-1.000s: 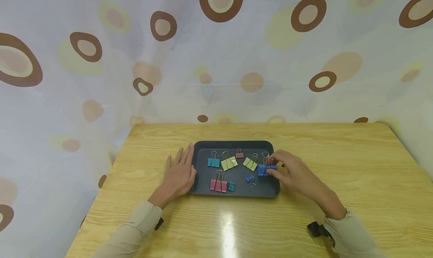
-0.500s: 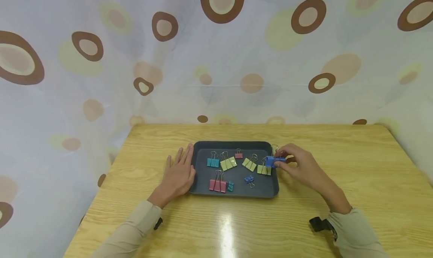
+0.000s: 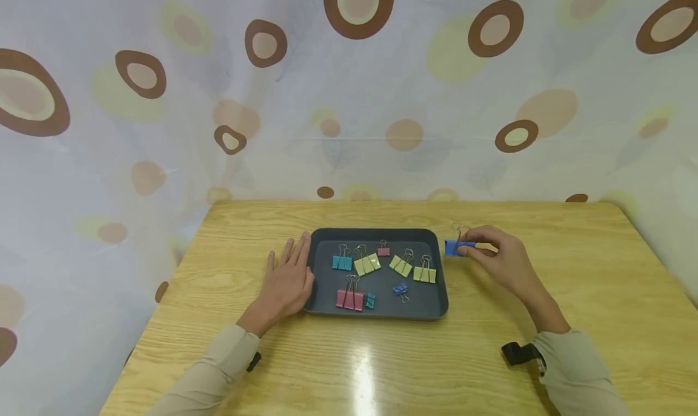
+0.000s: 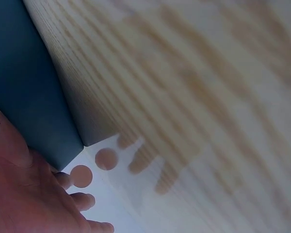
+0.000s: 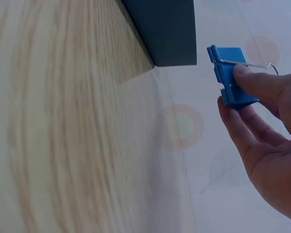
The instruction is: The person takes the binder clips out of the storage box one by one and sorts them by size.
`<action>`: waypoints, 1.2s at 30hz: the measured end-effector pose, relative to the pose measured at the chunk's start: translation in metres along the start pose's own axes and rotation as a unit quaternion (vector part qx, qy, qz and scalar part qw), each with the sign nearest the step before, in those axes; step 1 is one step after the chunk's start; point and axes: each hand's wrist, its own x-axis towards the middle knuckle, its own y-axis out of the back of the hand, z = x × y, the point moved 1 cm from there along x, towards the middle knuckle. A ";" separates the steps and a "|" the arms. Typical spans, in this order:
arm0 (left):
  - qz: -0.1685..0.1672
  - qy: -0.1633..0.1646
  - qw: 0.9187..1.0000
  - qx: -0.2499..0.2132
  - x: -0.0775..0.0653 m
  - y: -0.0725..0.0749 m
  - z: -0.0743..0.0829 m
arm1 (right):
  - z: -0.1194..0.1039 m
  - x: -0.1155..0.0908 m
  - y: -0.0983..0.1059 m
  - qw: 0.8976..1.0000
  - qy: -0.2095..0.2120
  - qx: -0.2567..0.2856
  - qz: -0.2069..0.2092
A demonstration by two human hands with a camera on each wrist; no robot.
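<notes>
My right hand (image 3: 498, 258) pinches a large blue binder clip (image 3: 458, 248) by its body, just outside the tray's right rim. Its wire handles stick up, and the right wrist view shows the blue clip (image 5: 233, 80) between thumb and fingers. My left hand (image 3: 286, 283) lies with straight fingers along the left side of the dark grey tray (image 3: 376, 314). Inside the tray lie a large pink clip (image 3: 349, 300), a teal clip (image 3: 342, 263), yellow clips such as the rightmost one (image 3: 425, 275), a small blue clip (image 3: 400, 289), a tiny teal clip (image 3: 370, 301) and a small pink clip (image 3: 384, 252).
The tray sits on a wood-grain table (image 3: 572, 270). A patterned cloth (image 3: 349, 101) with brown rings hangs behind and to the left of the table. Black straps, such as the right one (image 3: 518, 353), show at both wrists.
The right hand has lifted the blue binder clip out of the tray's right side and carried it right and away, past the rim. A yellow clip behind it came into view. The left hand stayed put.
</notes>
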 end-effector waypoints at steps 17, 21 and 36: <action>0.019 -0.009 1.000 0.003 0.001 0.000 -0.001 | 0.033 0.006 0.004 0.993 -0.104 -0.047 0.019; 0.016 -0.010 1.000 0.002 0.000 -0.001 -0.001 | 0.035 0.004 0.003 0.990 -0.134 -0.045 0.013; 0.013 -0.011 1.000 -0.007 0.000 -0.002 -0.002 | 0.036 0.004 0.000 0.987 -0.140 -0.080 0.005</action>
